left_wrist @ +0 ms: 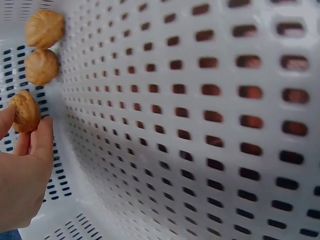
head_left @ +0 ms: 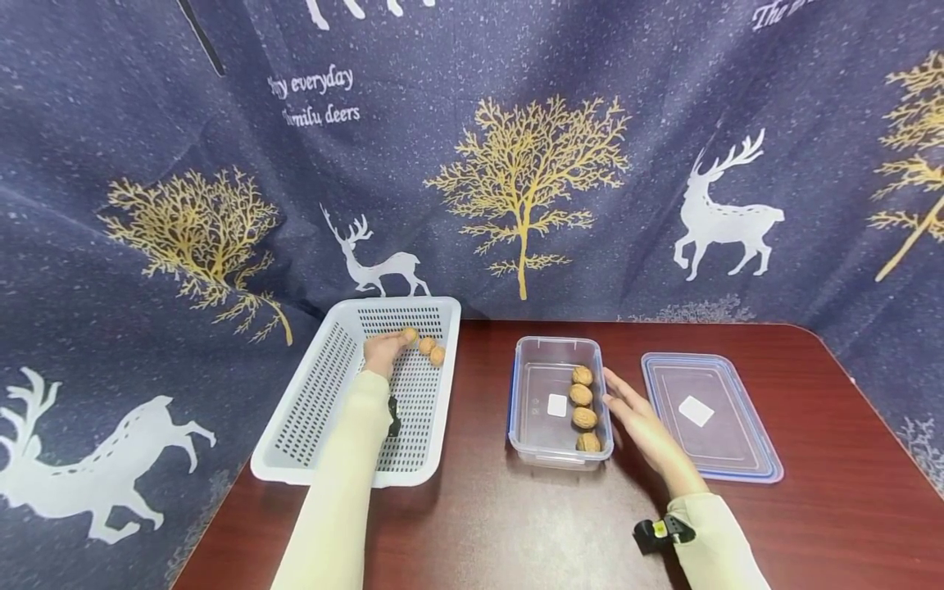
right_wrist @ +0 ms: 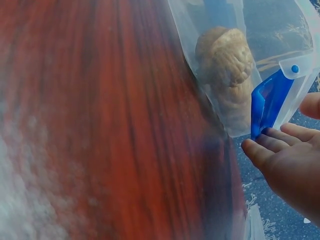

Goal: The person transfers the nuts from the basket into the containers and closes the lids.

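Note:
Inside the white plastic basket [head_left: 347, 467], my left hand [head_left: 383, 354] pinches a walnut [left_wrist: 26, 112] between thumb and fingers. Two other walnuts lie beside it, one [head_left: 427, 345] nearer and one [head_left: 437, 356] against the basket's right wall. My right hand [head_left: 640, 422] is at the right side of a clear plastic container [head_left: 537, 360], its fingers fairly straight. In the right wrist view its fingertips touch the blue side clasp [right_wrist: 270, 102]. Several walnuts [head_left: 584, 419] stand in a row along the container's right wall.
A clear lid [head_left: 726, 447] with a white label lies on the dark red table [head_left: 487, 524], right of the container. Behind the table hangs a blue cloth [head_left: 413, 164] printed with deer and trees. The basket's walls rise around my left hand.

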The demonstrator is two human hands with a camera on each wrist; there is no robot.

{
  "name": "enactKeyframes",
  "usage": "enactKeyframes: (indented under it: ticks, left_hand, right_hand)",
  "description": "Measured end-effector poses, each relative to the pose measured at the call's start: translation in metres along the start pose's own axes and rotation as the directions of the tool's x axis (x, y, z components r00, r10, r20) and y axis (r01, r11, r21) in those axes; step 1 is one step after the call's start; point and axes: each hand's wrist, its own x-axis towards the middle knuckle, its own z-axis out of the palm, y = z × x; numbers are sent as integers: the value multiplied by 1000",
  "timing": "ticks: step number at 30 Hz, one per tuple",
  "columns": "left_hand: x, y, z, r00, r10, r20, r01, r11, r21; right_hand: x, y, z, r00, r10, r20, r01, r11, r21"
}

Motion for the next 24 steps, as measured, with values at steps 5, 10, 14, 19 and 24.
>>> enactKeyframes:
  ticks: [5,10,14,19,24]
  left_hand:
    - [-2,8,2,1000,22,2,-22,995,-98]
    - [-3,17,4,1000,20,6,-18,987,-159]
    - [-7,24,6,999,23,35,-15,977,-211]
    - [-16,35,10,994,54,94,-28,966,-257]
    - [-24,46,19,985,103,135,-64,962,-265]
  right_hand:
    - [0,0,0,1000,-6,1,6,1000,-3]
    - [-1,1,0,1000,-4,-1,4,1000,-3]
    - [-1,0,0,1000,-1,0,1,1000,-13]
    - [-1,-2,0,1000,-11,1,11,1000,-15]
    - [-2,-3,1,1000,-5,2,5,1000,-6]
